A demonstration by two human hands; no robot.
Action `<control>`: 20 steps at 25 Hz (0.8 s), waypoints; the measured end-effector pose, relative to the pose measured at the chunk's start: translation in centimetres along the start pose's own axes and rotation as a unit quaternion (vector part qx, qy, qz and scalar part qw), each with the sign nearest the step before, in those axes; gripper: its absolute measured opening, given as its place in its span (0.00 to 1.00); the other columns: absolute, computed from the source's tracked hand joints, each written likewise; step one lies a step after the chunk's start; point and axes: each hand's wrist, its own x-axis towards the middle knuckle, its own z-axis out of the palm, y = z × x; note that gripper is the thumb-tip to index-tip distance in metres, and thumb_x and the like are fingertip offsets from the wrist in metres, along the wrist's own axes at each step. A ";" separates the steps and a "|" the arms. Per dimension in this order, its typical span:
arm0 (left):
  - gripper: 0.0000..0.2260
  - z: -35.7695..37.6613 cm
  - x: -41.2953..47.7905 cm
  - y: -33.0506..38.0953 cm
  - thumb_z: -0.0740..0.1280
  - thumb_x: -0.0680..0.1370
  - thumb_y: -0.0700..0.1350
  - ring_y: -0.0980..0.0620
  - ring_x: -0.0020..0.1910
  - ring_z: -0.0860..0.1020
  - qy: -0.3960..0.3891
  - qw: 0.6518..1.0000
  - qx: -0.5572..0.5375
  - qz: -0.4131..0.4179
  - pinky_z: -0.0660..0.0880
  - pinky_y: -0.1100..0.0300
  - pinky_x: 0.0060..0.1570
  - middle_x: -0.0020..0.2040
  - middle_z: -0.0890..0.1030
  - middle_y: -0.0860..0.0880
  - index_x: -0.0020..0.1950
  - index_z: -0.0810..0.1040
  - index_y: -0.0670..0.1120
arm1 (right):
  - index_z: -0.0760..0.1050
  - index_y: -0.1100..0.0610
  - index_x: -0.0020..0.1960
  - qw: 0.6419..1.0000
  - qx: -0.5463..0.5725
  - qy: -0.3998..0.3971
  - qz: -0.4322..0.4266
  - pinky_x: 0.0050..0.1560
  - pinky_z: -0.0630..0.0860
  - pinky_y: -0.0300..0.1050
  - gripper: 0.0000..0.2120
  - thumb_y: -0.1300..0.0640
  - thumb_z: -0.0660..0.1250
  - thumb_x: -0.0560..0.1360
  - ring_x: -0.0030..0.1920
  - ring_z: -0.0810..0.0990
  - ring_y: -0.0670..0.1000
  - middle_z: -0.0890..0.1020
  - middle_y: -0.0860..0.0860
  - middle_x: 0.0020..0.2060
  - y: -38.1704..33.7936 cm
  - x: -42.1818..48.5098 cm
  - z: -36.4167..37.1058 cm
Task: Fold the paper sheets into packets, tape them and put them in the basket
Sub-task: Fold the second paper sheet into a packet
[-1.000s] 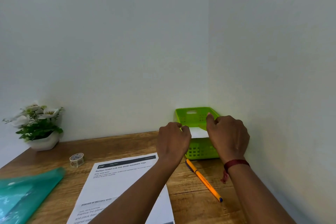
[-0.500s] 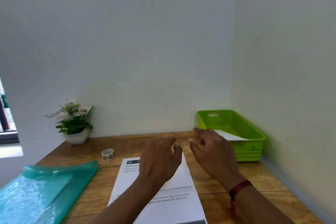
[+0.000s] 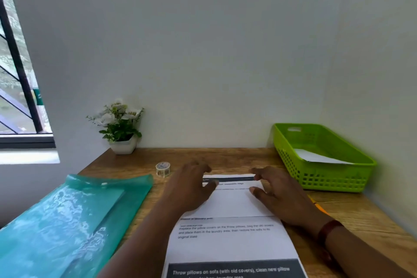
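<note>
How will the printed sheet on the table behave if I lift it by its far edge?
The printed sheet looks like thin paper, so it will probably droop, likely bending at the crease across it. It seems very light and may slide on the smooth wooden table.

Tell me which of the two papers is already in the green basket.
The plain white paper lies in the green basket; the printed sheet lies on the table, outside it.
</note>
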 end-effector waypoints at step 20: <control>0.43 0.0 -0.8 -1.7 0.61 0.73 0.70 0.43 0.76 0.55 -0.185 0.980 -0.020 -0.064 0.54 0.45 0.73 0.78 0.56 0.45 0.79 0.49 0.50 | 0.44 0.42 0.77 0.974 -0.036 -0.196 0.110 0.74 0.54 0.51 0.52 0.18 0.48 0.60 0.75 0.55 0.49 0.57 0.45 0.76 0.7 1.3 1.8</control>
